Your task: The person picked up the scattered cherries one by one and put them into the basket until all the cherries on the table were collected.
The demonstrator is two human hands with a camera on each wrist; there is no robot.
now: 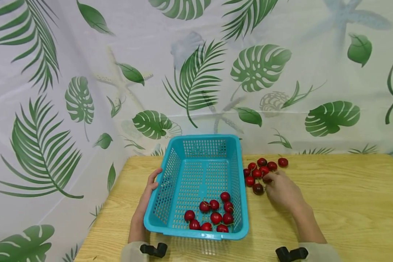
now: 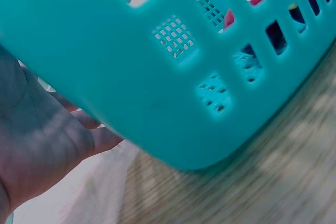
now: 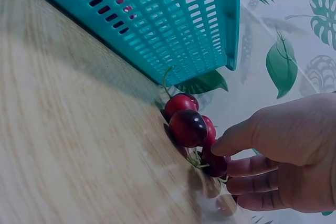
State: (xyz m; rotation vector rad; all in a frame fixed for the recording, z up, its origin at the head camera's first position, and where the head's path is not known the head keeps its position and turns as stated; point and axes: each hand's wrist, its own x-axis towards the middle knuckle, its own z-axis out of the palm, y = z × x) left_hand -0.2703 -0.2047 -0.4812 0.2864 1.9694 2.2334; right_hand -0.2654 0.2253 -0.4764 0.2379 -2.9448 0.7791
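Note:
A blue-green plastic basket (image 1: 243, 203) with slotted walls stands on the table, several red cherries (image 1: 216, 218) gathered in its near right part. Along its left side lies my left hand (image 1: 147, 196), fingers touching the outside near the rim; the left wrist view shows the palm (image 2: 39, 129) flat and the fingertips partly hidden behind the wall. To the right of the basket, my right hand (image 1: 285, 191) reaches into a loose group of cherries (image 1: 257, 173). Its thumb and fingertips pinch a dark cherry (image 3: 212, 162), which the hand partly covers in the head view.
One cherry (image 1: 283, 162) lies at the far right of the group, by the table's back edge. The wooden table (image 1: 353, 203) runs up to a wall covering (image 1: 196, 94) printed with leaves and starfish. Black straps (image 1: 154, 250) sit on both sleeves.

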